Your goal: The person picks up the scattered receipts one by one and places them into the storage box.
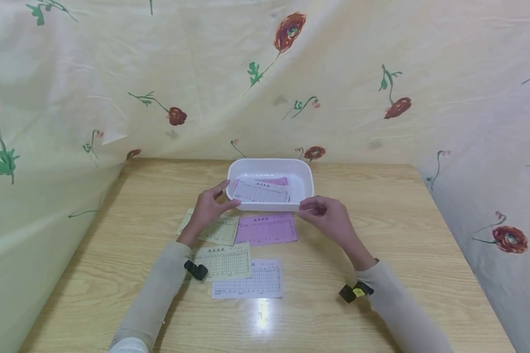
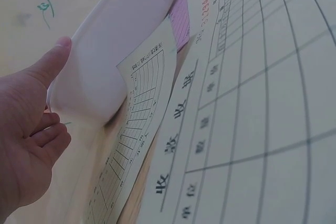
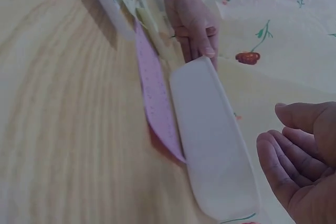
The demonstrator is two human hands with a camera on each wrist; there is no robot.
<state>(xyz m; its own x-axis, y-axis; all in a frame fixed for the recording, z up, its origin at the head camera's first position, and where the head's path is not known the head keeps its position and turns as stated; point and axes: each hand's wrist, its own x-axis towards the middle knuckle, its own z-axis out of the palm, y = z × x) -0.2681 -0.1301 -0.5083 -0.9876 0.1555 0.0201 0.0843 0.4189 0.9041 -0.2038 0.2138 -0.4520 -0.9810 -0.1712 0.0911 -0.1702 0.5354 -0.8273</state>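
A white plastic tub (image 1: 269, 207) stands at the back of the table with a white receipt slip (image 1: 261, 191) lying over a pink slip (image 1: 279, 181) inside. My left hand (image 1: 209, 206) holds its left front corner, the thumb (image 2: 59, 59) against the rim and the fingers round the side. Beside the right front corner is my right hand (image 1: 329, 215); in the right wrist view its loosely bent fingers (image 3: 283, 166) are apart from the tub and hold nothing. In front of the tub lie a pink receipt slip (image 1: 267, 229) and a yellow slip (image 1: 223, 230), partly hidden by my left wrist.
Nearer me, another yellow slip (image 1: 225, 262) overlaps a white slip (image 1: 260, 282) on the wooden table (image 1: 406, 215). A flowered cloth (image 1: 221, 63) hangs behind the table and along both sides. Each wrist wears a small black camera (image 1: 196, 269).
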